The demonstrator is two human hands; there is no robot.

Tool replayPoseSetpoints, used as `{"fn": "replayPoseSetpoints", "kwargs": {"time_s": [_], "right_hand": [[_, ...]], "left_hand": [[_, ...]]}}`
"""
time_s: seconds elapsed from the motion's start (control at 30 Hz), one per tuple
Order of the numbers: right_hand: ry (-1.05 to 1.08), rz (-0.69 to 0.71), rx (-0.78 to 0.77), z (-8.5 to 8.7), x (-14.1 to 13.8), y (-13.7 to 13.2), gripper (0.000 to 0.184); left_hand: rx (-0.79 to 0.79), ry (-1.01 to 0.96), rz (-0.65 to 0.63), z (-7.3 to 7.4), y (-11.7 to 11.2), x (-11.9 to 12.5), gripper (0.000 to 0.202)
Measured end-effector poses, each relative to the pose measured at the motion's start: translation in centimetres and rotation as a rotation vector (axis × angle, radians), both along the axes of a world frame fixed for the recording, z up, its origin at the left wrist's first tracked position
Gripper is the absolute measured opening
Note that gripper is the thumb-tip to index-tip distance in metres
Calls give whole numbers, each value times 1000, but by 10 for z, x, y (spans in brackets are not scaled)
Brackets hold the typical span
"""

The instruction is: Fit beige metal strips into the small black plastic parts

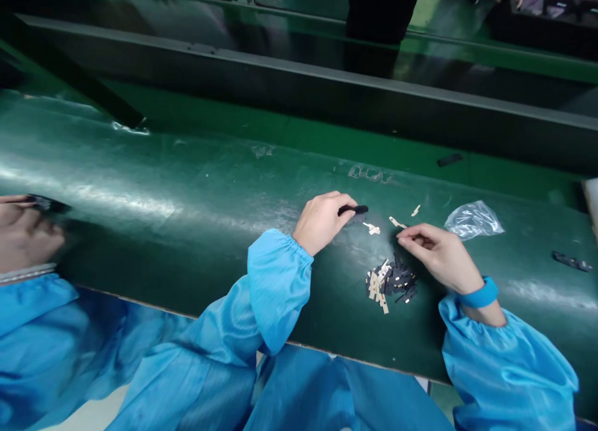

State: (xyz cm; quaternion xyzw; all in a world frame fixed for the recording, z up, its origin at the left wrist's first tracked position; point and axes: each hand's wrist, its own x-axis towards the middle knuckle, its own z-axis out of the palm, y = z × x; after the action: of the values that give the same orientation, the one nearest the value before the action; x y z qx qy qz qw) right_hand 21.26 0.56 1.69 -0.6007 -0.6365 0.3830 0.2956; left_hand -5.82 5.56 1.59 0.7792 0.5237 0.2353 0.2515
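Black strip (354, 210), head view: small, flat, dark. Pinched between thumb and forefinger of left hand (322, 222); juts out rightward past the fingertips, just over green bench top (187, 200), near its middle. Left hand clenched on it, knuckles up, wrist in blue sleeve (275, 281).

Right hand (436, 251): rests on bench top, to the right of left hand, fingers drawn together with tips down at the surface. Cannot tell whether anything sits between them. Blue wristband (481, 293) at the wrist.

Beige tab (397, 222): lies just beyond right fingertips.

Second beige tab (372, 229): lies between the two hands, just below and right of the strip.

Third beige tab (415, 210): lies farther back, alone.

Pile of parts (390, 281): black and beige pieces mixed, heaped loosely on bench top, just beside right hand on its left, nearer the bench edge.

Clear plastic bag (473, 219): crumpled, lies on bench top beyond right hand.

Loose black part (570, 261): lies at far right of bench top, well apart from the pile.

Dark piece (449, 160): lies on green ledge behind bench top.

Co-worker's hand (25, 235): at far left edge, blurred, blue sleeve below. Something dark at the fingertips, kind not discernible.
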Motion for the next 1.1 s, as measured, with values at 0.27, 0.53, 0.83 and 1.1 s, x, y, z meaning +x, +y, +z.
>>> {"fn": "replayPoseSetpoints", "kwargs": {"time_s": [0.27,0.53,0.83,1.1], "right_hand": [[-299,299,40,7,5,-2,12],[299,108,-159,8,1,-2,21],[672,8,-151,-9,-23,-9,13],[632,-68,-99,-4,-38,-14,26]], "left_hand": [[-111,-260,72,4,-5,9,11],[-437,-497,-114,-2,-23,34,12],[-582,-858,-166,-7,-30,46,26],[-545,-859,-85,-5,-29,46,23]]}}
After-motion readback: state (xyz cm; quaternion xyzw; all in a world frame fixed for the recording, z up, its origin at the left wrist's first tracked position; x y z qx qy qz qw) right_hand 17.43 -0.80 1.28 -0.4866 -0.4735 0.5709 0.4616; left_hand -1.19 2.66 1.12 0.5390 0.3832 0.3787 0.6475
